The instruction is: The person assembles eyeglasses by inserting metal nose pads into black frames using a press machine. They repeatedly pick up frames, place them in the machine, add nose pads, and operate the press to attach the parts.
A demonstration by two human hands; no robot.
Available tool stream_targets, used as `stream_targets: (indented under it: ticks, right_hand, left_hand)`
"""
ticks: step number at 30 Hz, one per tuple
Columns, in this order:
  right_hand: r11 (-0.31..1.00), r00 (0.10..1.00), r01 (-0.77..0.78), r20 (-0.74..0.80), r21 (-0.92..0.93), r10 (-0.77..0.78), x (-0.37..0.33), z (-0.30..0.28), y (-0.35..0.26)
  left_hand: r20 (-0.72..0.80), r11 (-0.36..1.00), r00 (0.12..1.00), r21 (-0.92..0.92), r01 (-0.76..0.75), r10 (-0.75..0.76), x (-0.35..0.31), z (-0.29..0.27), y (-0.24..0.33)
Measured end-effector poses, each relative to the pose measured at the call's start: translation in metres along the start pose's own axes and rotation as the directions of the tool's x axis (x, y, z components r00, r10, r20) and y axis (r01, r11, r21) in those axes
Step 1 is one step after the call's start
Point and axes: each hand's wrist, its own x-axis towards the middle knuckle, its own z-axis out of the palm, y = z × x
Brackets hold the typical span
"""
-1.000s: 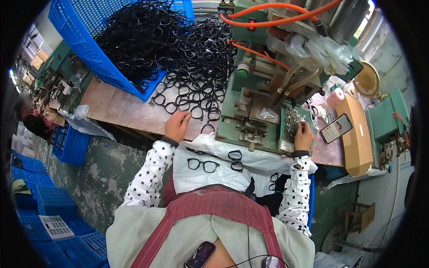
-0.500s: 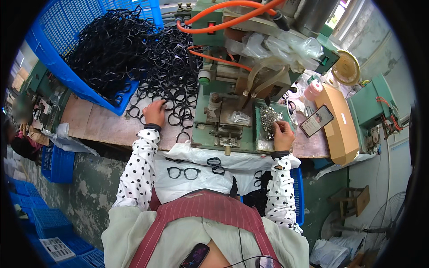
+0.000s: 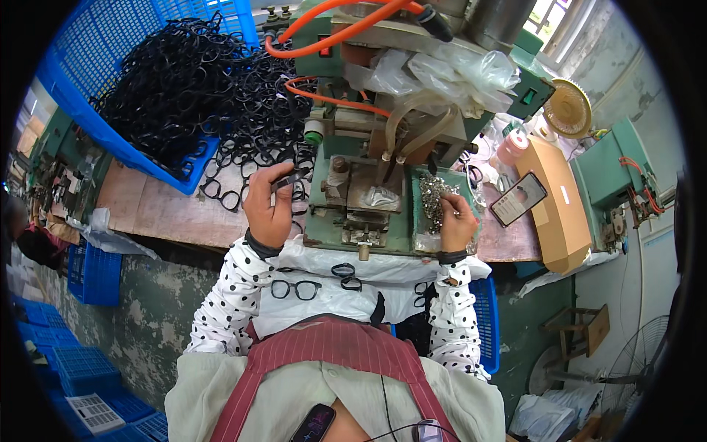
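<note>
My left hand (image 3: 269, 209) is raised just left of the green machine (image 3: 324, 228), closed on a black eyeglass frame (image 3: 294, 178) held edge-on between thumb and fingers. My right hand (image 3: 458, 225) is at the right side of a shallow tray (image 3: 427, 243), fingertips pinched at a heap of small silver metal parts (image 3: 430, 193). Whatever is in that pinch is too small to make out. More black eyeglass frames (image 3: 258, 121) lie in a dense pile behind my left hand. On the white cloth over my lap rests another frame (image 3: 296, 289).
A blue crate (image 3: 110, 140) heaped with frames tips onto the table at left. Orange hoses (image 3: 346, 15) and plastic bags (image 3: 456, 77) hang about the machine's upper part. Right of the tray lie a phone (image 3: 518, 199) and a cardboard box (image 3: 552, 199).
My left hand has lifted off the loose frames and come right and nearer, bringing one eyeglass frame with it. My right hand stays at the metal parts. The view has shifted slightly.
</note>
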Motion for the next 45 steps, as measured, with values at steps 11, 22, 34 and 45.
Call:
stream_targets:
  ticks: [11, 22, 34, 45]
  right_hand:
    - [0.936, 0.991, 0.098, 0.051, 0.338, -0.122, -0.015, 0.034, -0.104]
    - [0.955, 0.986, 0.154, 0.020, 0.255, -0.164, -0.019, 0.044, -0.112]
    - [0.940, 0.999, -0.030, 0.049, 0.339, 0.015, -0.021, 0.044, -0.113]
    - [0.812, 0.974, -0.202, 0.023, 0.547, 0.227, -0.009, 0.018, -0.075]
  left_hand:
    - [-0.062, 0.903, 0.994, -0.427, 0.055, -0.090, 0.050, 0.021, 0.073]
    - [0.005, 0.910, 0.986, -0.386, 0.153, -0.164, 0.049, 0.017, 0.076]
    - [0.009, 0.890, 0.995, -0.446, 0.093, -0.100, 0.053, 0.018, 0.072]
    - [-0.009, 0.849, 0.988, -0.513, 0.127, -0.153, 0.046, 0.021, 0.069]
